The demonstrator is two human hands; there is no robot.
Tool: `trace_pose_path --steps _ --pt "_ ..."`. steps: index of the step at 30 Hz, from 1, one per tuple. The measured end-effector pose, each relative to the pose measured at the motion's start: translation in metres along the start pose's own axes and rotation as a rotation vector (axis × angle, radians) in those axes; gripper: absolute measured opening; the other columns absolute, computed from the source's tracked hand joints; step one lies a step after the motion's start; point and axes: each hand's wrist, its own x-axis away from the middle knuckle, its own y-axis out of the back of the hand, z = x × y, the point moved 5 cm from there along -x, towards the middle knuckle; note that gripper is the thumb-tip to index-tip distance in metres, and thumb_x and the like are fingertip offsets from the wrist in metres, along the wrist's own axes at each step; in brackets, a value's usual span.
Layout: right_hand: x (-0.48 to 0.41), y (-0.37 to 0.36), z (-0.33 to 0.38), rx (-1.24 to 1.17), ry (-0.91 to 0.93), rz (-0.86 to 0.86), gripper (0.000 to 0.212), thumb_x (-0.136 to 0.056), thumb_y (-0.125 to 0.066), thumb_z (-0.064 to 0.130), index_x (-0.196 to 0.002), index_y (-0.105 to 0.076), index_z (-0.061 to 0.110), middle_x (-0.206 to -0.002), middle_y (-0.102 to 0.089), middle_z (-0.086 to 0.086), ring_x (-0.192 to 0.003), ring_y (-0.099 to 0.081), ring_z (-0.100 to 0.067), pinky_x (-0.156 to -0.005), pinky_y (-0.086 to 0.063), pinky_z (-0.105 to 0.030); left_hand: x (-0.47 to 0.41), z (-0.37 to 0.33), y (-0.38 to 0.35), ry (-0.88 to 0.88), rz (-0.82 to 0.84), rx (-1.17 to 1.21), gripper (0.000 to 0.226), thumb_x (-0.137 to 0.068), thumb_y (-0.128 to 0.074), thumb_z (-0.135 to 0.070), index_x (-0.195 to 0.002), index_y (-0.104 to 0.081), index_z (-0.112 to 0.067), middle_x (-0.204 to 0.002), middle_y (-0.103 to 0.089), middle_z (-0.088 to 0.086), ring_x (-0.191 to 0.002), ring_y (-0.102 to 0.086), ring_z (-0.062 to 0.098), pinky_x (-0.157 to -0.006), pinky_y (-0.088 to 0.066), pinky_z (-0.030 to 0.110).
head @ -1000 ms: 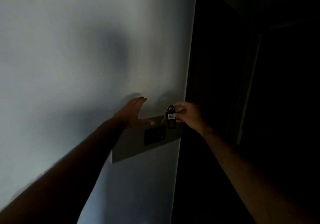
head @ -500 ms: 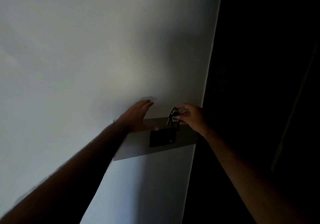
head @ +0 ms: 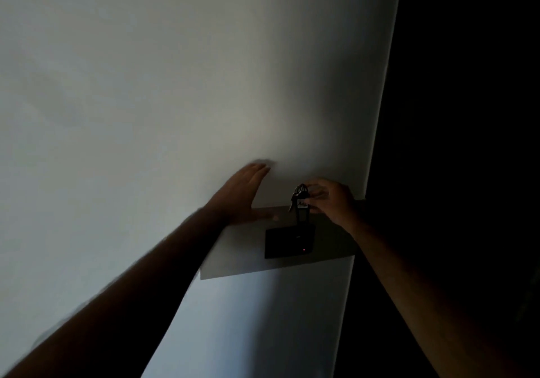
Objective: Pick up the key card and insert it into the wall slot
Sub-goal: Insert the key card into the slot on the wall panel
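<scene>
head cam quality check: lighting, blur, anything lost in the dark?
Head view: very dim, with one soft bright patch on the wall; the right third is near black. The left hand is slightly motion-blurred at the fingertips. The right hand pinches the key card above the dark wall slot, whose red LED is visible.

A dim room entrance, likely a hotel: bare pale wall (head: 175,85), a dark card slot (head: 289,242) with a red light (head: 304,249).

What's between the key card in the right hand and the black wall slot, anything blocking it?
Nothing visible. The right hand holds the key card directly above the wall slot, its lower end at the slot's top edge. The left hand lies flat on the wall, off to the side.
</scene>
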Motion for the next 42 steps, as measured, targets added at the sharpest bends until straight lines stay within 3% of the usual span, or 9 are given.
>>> trace_pose_path --steps 4,9,12,16,21,26,32,37,42 --pt "-0.017 0.006 -0.009 -0.041 0.021 0.083 0.039 -0.082 -0.071 -0.010 -0.095 -0.066 0.027 -0.092 -0.068 -0.009 -0.077 -0.068 -0.017 -0.068 -0.064 -0.041 -0.009 -0.001 -0.006 0.053 -0.038 -0.042 0.114 -0.072 -0.079 -0.063 -0.153 -0.032 0.002 -0.162 -0.029 0.020 -0.152 -0.024 0.032 -0.125 -0.018 0.040" --pt "-0.027 0.014 -0.026 -0.039 0.042 0.163 0.034 -0.081 -0.070 -0.013 -0.110 -0.065 0.006 -0.093 -0.067 -0.009 -0.079 -0.067 -0.019 -0.070 -0.064 -0.043 -0.021 -0.007 -0.014 0.104 -0.112 -0.092 0.113 -0.072 -0.076 -0.067 -0.154 -0.032 -0.002 -0.164 -0.028 0.017 -0.153 -0.023 0.030 -0.125 -0.015 0.036" --pt "-0.032 0.020 -0.035 -0.007 0.078 0.208 0.034 -0.080 -0.073 -0.009 -0.109 -0.066 0.006 -0.095 -0.070 -0.011 -0.081 -0.071 -0.021 -0.070 -0.065 -0.043 -0.028 -0.016 -0.020 0.122 -0.162 -0.147 0.111 -0.075 -0.072 -0.068 -0.154 -0.032 -0.002 -0.165 -0.026 0.018 -0.153 -0.021 0.032 -0.124 -0.022 0.046" --pt "-0.035 0.016 -0.049 -0.006 0.101 0.242 0.032 -0.078 -0.074 -0.009 -0.099 -0.066 0.013 -0.088 -0.069 -0.008 -0.079 -0.070 -0.023 -0.068 -0.065 -0.043 -0.037 -0.020 -0.022 0.189 -0.189 -0.257 0.113 -0.077 -0.061 -0.077 -0.155 -0.027 -0.003 -0.167 -0.017 0.019 -0.154 -0.015 0.035 -0.125 -0.018 0.048" --pt "-0.030 0.007 -0.071 0.078 0.164 0.271 0.033 -0.076 -0.077 -0.006 -0.096 -0.065 0.019 -0.085 -0.071 -0.001 -0.079 -0.071 -0.016 -0.059 -0.061 -0.021 -0.049 -0.006 -0.033 0.352 -0.111 -0.384 0.116 -0.078 -0.038 -0.088 -0.160 -0.007 -0.013 -0.169 0.004 0.016 -0.156 0.002 0.035 -0.123 -0.014 0.057" --pt "-0.030 -0.001 -0.091 0.053 0.158 0.268 0.032 -0.078 -0.076 -0.003 -0.099 -0.064 0.019 -0.091 -0.073 -0.013 -0.083 -0.074 -0.027 -0.065 -0.065 -0.043 -0.049 0.006 -0.057 0.438 -0.030 -0.477 0.119 -0.075 -0.029 -0.094 -0.160 -0.002 -0.016 -0.169 0.013 0.014 -0.156 0.006 0.032 -0.120 -0.017 0.064" --pt "-0.036 -0.007 -0.104 0.090 0.196 0.252 0.030 -0.079 -0.075 -0.002 -0.103 -0.062 0.008 -0.087 -0.069 -0.009 -0.080 -0.073 -0.034 -0.069 -0.063 -0.050 -0.051 0.013 -0.074 0.444 -0.058 -0.524 0.120 -0.076 -0.027 -0.094 -0.161 -0.001 -0.013 -0.169 0.012 0.017 -0.155 0.010 0.035 -0.117 -0.014 0.070" --pt "-0.034 -0.017 -0.113 0.073 0.191 0.268 0.028 -0.083 -0.072 -0.003 -0.105 -0.059 0.008 -0.087 -0.066 -0.005 -0.080 -0.070 -0.026 -0.066 -0.064 -0.042 -0.051 0.019 -0.079 0.432 -0.079 -0.554 0.120 -0.076 -0.027 -0.095 -0.161 0.001 -0.013 -0.169 0.011 0.017 -0.155 0.010 0.035 -0.118 -0.011 0.070" --pt "-0.033 -0.026 -0.114 0.107 0.210 0.278 0.027 -0.083 -0.073 0.000 -0.104 -0.061 0.011 -0.093 -0.069 -0.013 -0.082 -0.072 -0.026 -0.065 -0.065 -0.039 -0.049 0.025 -0.080 0.401 -0.099 -0.572 0.120 -0.076 -0.029 -0.094 -0.161 0.001 -0.015 -0.169 0.010 0.016 -0.156 0.009 0.034 -0.117 -0.013 0.070"
